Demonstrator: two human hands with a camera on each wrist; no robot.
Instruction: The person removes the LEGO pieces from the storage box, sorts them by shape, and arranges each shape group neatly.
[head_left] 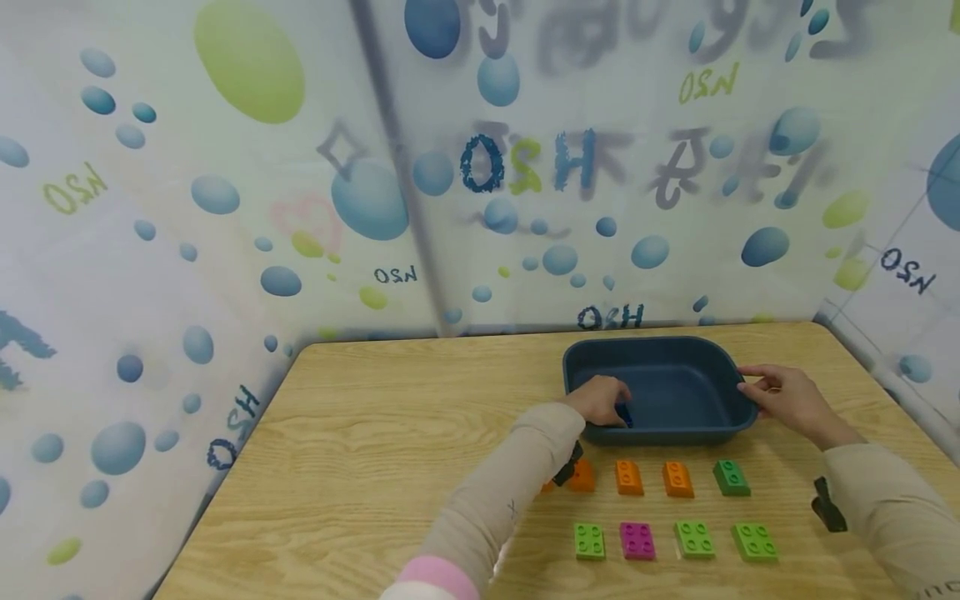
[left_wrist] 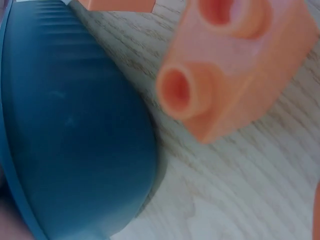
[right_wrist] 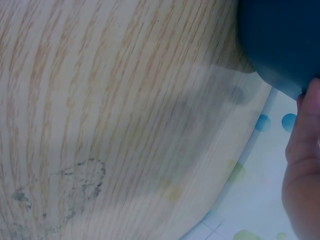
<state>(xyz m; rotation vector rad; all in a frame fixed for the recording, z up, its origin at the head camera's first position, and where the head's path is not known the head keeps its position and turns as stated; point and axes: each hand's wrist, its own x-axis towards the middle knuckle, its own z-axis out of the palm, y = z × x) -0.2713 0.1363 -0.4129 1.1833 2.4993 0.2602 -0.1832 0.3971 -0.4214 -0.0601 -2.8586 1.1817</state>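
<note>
A dark blue rectangular bin (head_left: 678, 392) stands toward the back right of the table. My left hand (head_left: 598, 400) reaches over its near left rim, and its fingers hold a small dark blue block (head_left: 624, 414) low inside; its exact shape is mostly hidden. At the bin's right end, my right hand (head_left: 787, 402) pinches the rim between thumb and fingers. The right wrist view shows that hand (right_wrist: 304, 155) against the bin's outer wall (right_wrist: 280, 45). Below the left wrist lies an orange block (left_wrist: 240, 65), close beside the bin's wall (left_wrist: 80, 125).
In front of the bin runs a row with orange blocks (head_left: 678, 480) and a green block (head_left: 731, 477). Nearer lies another row: light green blocks (head_left: 694, 540) and a magenta block (head_left: 637, 541). The wooden table (head_left: 360, 467) meets a patterned curtain (head_left: 420, 250) at its back edge.
</note>
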